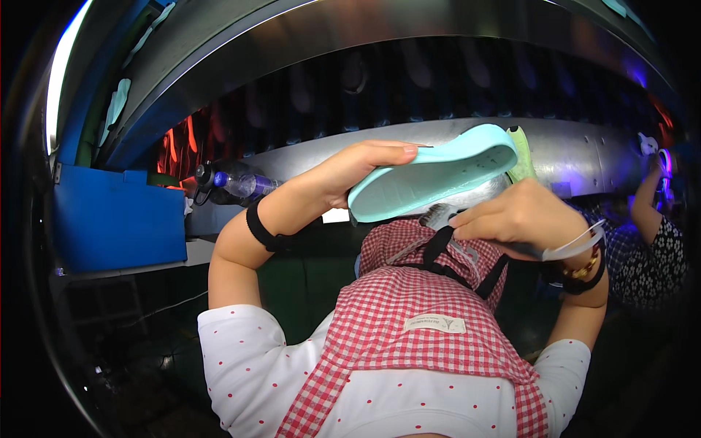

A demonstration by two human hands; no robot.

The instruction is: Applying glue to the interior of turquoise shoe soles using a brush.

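My left hand (358, 169) is closed on the edge of a light teal shoe sole (438, 184). The sole is tilted, its hollow, raised-rim side facing me, and my thumb lies along its upper edge. Below and right of it, my right hand (522, 215) is closed around a brush. The brush's grey bristles (438, 214) stick out past my fingertips, just under the sole's lower edge and apart from it as far as I can see. A pale handle end (577, 244) shows behind that hand by the wrist.
A metal ledge (584, 157) runs in front, with a light green piece (521, 155) on it behind the sole. Bottles (252, 185) lie at left beside a blue box (117, 219). Dark rows of sole shapes (416, 69) hang beyond. Another person's arm (646, 201) is at far right.
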